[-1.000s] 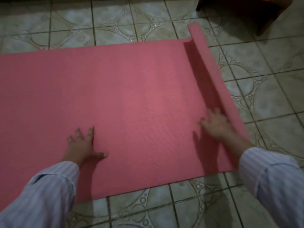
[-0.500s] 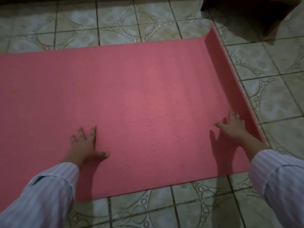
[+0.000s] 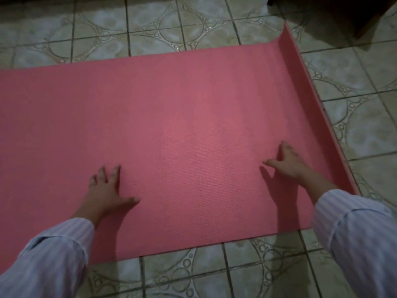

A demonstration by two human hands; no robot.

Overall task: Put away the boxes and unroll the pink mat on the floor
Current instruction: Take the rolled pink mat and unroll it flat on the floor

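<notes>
The pink mat (image 3: 182, 125) lies spread across the tiled floor, running off the left edge of the view. Its right end still curls upward in a raised lip (image 3: 305, 87). My left hand (image 3: 107, 190) presses flat on the mat near its front edge, fingers spread. My right hand (image 3: 287, 162) rests on the mat just left of the curled lip, fingers apart and holding nothing. No boxes are in view.
Patterned beige floor tiles (image 3: 193, 274) surround the mat in front, behind and to the right. A dark piece of wooden furniture (image 3: 352, 11) stands at the top right corner, just beyond the mat's curled end.
The roll at the mat's right end has opened out into a low upturned lip. My right hand followed it to the right, then drew slightly back. My left hand stayed put.
</notes>
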